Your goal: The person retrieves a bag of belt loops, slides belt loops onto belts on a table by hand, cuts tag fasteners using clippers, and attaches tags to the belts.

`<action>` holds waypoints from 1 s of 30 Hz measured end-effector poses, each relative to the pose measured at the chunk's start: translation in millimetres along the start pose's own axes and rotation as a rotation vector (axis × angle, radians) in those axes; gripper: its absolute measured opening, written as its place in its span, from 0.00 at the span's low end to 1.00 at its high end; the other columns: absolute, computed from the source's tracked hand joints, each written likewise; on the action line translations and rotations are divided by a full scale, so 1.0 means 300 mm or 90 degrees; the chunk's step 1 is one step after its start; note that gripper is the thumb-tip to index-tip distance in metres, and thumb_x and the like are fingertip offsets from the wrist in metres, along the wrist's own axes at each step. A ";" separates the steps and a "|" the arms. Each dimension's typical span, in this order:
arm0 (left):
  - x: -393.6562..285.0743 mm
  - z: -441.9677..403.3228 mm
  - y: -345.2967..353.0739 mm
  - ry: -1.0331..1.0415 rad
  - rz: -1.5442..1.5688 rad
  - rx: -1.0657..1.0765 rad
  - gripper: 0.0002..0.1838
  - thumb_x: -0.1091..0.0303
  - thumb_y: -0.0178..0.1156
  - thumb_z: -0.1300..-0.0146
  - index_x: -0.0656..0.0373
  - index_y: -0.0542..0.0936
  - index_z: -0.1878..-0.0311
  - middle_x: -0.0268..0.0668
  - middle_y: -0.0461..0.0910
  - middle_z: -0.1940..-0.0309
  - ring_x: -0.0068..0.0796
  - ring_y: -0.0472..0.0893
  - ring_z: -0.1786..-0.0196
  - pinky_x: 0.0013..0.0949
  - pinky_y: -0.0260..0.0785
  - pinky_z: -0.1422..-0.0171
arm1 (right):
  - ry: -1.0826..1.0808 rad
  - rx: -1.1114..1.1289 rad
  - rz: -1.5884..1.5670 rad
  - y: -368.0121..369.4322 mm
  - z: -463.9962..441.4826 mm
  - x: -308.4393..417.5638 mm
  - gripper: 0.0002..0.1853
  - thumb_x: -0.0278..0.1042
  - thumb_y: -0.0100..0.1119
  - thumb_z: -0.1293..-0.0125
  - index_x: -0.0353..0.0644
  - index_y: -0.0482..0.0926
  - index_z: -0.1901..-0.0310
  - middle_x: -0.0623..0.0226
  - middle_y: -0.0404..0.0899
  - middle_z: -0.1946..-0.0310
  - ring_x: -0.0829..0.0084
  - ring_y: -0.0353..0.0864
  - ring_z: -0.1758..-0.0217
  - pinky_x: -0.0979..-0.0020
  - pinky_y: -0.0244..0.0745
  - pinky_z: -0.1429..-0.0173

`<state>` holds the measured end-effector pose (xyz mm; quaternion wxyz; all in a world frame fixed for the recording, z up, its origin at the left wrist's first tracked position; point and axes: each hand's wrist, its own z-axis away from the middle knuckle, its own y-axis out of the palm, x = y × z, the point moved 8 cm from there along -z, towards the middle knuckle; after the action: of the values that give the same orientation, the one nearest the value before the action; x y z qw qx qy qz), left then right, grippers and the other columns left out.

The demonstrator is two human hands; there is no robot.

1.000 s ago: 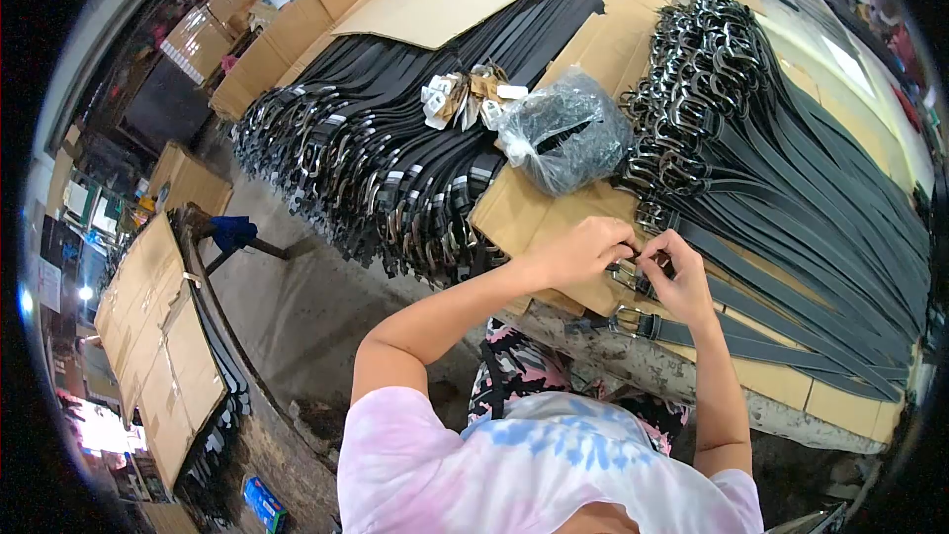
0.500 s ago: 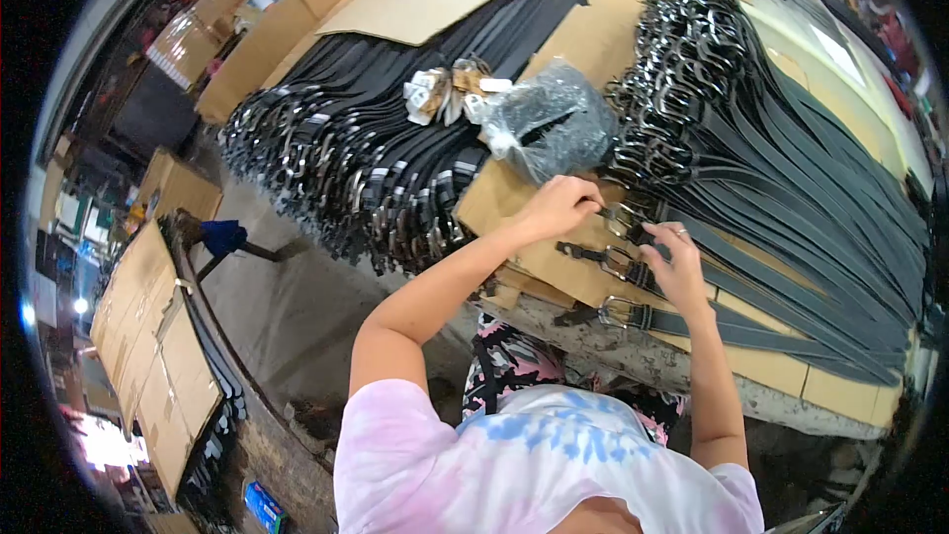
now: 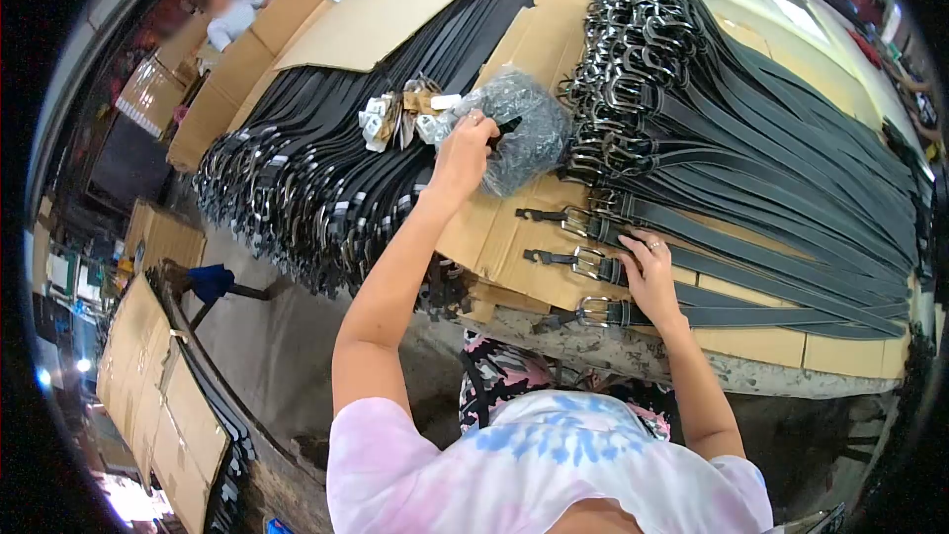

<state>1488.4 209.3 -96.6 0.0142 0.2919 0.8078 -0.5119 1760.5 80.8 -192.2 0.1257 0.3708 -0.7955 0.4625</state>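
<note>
My left hand [image 3: 463, 160] is at the clear plastic bag [image 3: 529, 138], its fingers pinched on a small black piece [image 3: 506, 128] at the bag's opening. The exact kind of that piece is hard to make out. My right hand [image 3: 648, 279] lies on the nearest black belts, fingers spread and touching a belt [image 3: 692, 265] just behind its buckle [image 3: 575, 221]. Below it are two more belts with silver buckles, one buckle [image 3: 590, 263] in the middle and another [image 3: 594, 312] nearest me. Black plastic hooks [image 3: 539, 215] stick out left from the buckles.
A large pile of belts [image 3: 791, 148] fans out at right; another stack [image 3: 326, 168] lies left, partly under a cardboard sheet [image 3: 390, 15]. Crumpled tags [image 3: 381, 119] lie beside the bag. Cardboard [image 3: 494, 237] covers the table. A person [image 3: 232, 15] is at the far left.
My left hand has moved from the nearest belt's buckle up and left to the plastic bag. A hook now sits on that buckle. My right hand rests near the belts; the view has shifted.
</note>
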 end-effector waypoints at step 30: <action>-0.008 0.024 -0.104 -0.486 0.760 -0.014 0.10 0.66 0.56 0.33 0.64 0.76 0.64 0.47 0.83 0.67 0.35 0.85 0.62 0.28 0.78 0.58 | 0.007 0.202 0.130 0.131 -0.235 -0.017 0.16 0.31 0.70 0.55 0.42 0.74 0.65 0.52 0.68 0.54 0.54 0.66 0.47 0.56 0.62 0.47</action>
<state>1473.3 192.7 -73.7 0.5775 0.4852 0.4534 -0.4749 1726.1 153.4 -181.9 0.0225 0.3007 -0.7456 0.5943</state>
